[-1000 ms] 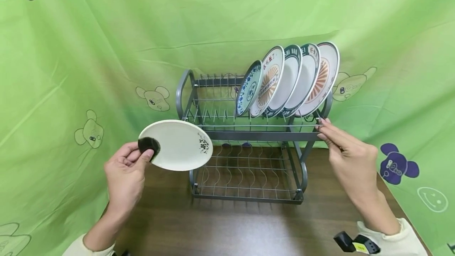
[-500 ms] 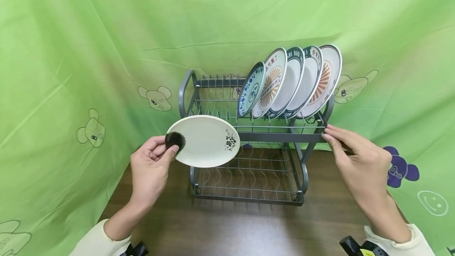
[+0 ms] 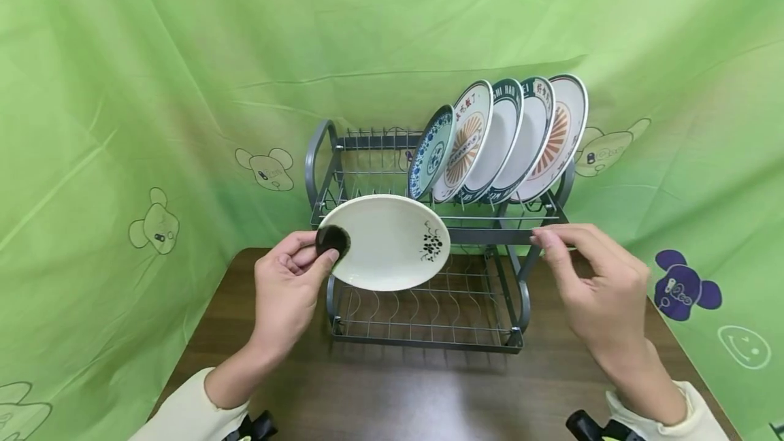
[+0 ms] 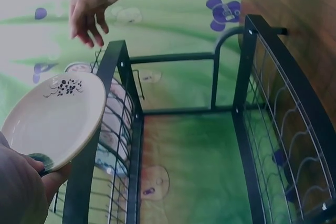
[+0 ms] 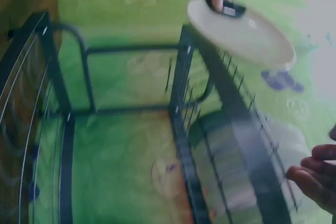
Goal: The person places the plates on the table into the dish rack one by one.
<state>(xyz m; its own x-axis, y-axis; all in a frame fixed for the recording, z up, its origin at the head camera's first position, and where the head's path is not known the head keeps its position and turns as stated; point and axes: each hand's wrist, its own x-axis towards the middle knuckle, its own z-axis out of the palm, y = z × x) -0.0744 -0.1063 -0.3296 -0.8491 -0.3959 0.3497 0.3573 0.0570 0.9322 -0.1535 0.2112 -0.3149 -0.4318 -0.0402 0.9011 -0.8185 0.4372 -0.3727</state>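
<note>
My left hand (image 3: 288,288) pinches a cream oval plate (image 3: 388,243) at its left edge, over a dark round patch, thumb on top. The plate tilts toward me before the upper tier of a grey two-tier dish rack (image 3: 484,237). A small black flower print marks its other end, also seen on the plate (image 4: 55,116) in the left wrist view. My right hand (image 3: 606,284), holding nothing, hovers at the rack's right front corner with loosely bent fingers. In the left wrist view a gap separates this right hand (image 4: 100,9) from the rack.
Several plates stand on edge in the upper tier's right half: a blue-patterned plate (image 3: 431,155) leftmost, then larger white plates, the rightmost plate (image 3: 560,135) with an orange sunburst. The lower tier (image 3: 422,342) has wavy wires. Green printed cloth (image 3: 184,87) surrounds the brown table (image 3: 392,393).
My left hand has carried the oval plate rightward, from beside the rack to in front of its upper tier. My right hand has come off the rack's right corner and shifted slightly left.
</note>
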